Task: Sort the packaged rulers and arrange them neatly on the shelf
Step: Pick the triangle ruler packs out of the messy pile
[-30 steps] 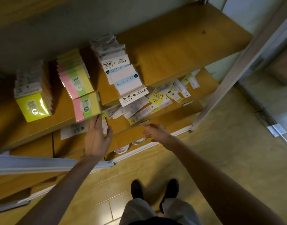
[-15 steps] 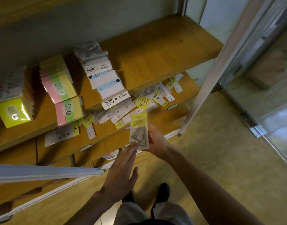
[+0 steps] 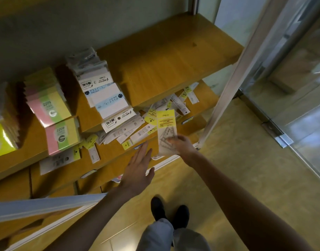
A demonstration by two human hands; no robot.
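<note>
My right hand (image 3: 182,144) grips a clear ruler pack (image 3: 166,130) with a yellow header card, held upright in front of the lower shelf's edge. My left hand (image 3: 139,171) is flat with spread fingers just left of the pack, holding nothing, fingertips near the shelf's front edge. Several loose ruler packs (image 3: 135,131) with yellow tags lie scattered across the lower wooden shelf (image 3: 110,153). More of them lie further right, among them a white ruler pack (image 3: 190,96).
On the upper shelf (image 3: 166,69) lie stacks of pink-green-yellow note pads (image 3: 48,105), white card packs (image 3: 104,98) and yellow packs (image 3: 1,138). A white frame post (image 3: 229,84) and glass door stand right. My shoes (image 3: 170,212) are on the wooden floor.
My right hand took a ruler pack off the lower shelf and lifted it. My left hand left the shelf's left part and now hovers beside the pack.
</note>
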